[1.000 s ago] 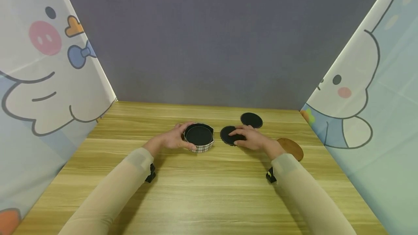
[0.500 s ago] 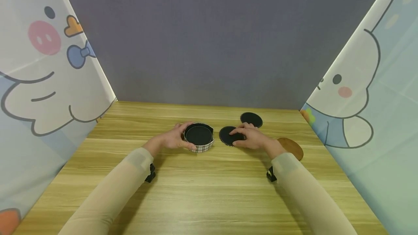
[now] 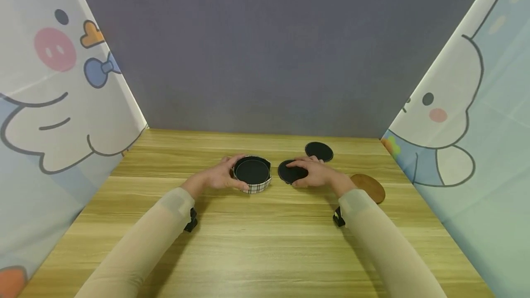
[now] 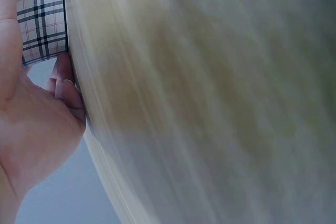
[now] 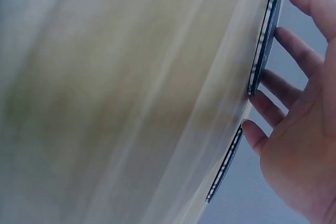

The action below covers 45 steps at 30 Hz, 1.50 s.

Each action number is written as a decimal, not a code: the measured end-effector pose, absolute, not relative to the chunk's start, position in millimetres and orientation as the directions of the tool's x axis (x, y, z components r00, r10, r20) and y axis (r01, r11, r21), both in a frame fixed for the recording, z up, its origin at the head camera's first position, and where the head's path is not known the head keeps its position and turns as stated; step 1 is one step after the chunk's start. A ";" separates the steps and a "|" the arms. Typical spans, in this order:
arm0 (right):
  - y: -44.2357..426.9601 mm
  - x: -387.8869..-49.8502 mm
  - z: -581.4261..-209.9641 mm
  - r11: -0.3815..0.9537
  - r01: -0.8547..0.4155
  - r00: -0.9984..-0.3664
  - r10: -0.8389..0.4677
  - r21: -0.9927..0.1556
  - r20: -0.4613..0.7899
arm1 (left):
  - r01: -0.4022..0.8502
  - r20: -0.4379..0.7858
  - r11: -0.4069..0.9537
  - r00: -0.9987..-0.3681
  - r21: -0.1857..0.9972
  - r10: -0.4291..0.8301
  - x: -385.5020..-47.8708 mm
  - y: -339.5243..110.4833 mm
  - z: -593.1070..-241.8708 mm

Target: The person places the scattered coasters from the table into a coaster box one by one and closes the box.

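Observation:
In the head view my left hand (image 3: 219,176) grips the side of a round plaid coaster holder (image 3: 256,188). Its thumb lies along the near wall and its fingers go round behind. A black round coaster (image 3: 251,171) lies inside the holder, which has a gap on its right side. The left wrist view shows the holder's plaid wall (image 4: 42,14) beside the thumb. Just right of the holder, my right hand (image 3: 314,172) touches a flat black coaster (image 3: 285,172) with spread fingertips, the thumb at its near edge. The right wrist view shows fingertips against this coaster (image 5: 264,38).
Behind the right hand a second loose black coaster (image 3: 319,151) lies flat. A brown round disc (image 3: 368,187) is beside the right forearm. The wooden table (image 3: 256,243) meets a grey panel (image 3: 265,59) at the back, with printed cloth walls on both sides.
The coaster under my right hand has slid slightly left, and the right hand has shifted a little left over it. My left hand and the holder stay in place.

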State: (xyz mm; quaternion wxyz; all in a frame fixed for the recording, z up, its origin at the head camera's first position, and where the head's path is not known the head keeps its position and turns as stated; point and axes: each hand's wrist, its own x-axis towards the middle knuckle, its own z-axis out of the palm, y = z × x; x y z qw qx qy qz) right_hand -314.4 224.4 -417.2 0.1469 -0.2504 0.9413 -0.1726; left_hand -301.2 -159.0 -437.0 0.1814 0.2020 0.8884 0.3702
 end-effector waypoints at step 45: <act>179.8 -298.0 -411.2 0.649 -0.595 -0.777 -0.615 -0.474 0.134 | 0.237 -0.159 0.625 -0.845 0.744 0.510 -299.6 -155.8 -433.2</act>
